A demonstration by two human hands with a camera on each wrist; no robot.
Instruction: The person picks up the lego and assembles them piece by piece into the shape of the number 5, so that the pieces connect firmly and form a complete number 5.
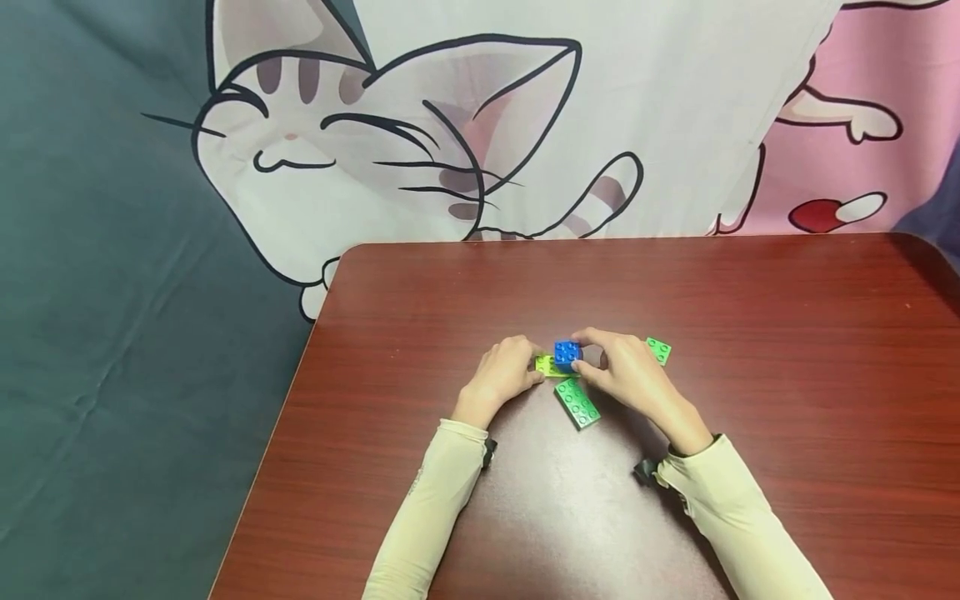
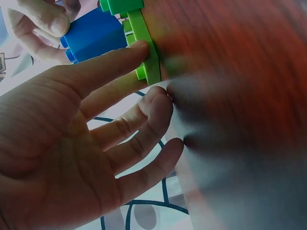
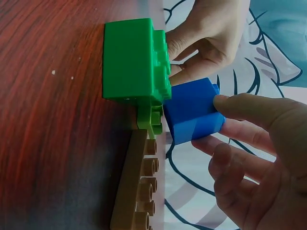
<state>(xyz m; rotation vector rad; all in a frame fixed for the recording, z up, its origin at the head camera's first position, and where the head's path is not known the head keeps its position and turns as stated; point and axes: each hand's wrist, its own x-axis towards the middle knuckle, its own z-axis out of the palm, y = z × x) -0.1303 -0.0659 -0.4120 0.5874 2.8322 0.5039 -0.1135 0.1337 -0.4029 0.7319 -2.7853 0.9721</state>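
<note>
My right hand pinches a blue building brick between thumb and fingers. In the right wrist view the blue brick is tilted; whether it touches the thin lime green brick is hidden. My left hand holds the left end of that lime green brick flat on the table. In the left wrist view, the thumb and index finger are on either side of it, the other fingers loosely bent. A taller green brick lies studs up just in front of the lime one.
Beyond my right hand lies another green brick, partly hidden by the hand. A tan studded brick shows low in the right wrist view. The brown table ends at a cat-printed cloth.
</note>
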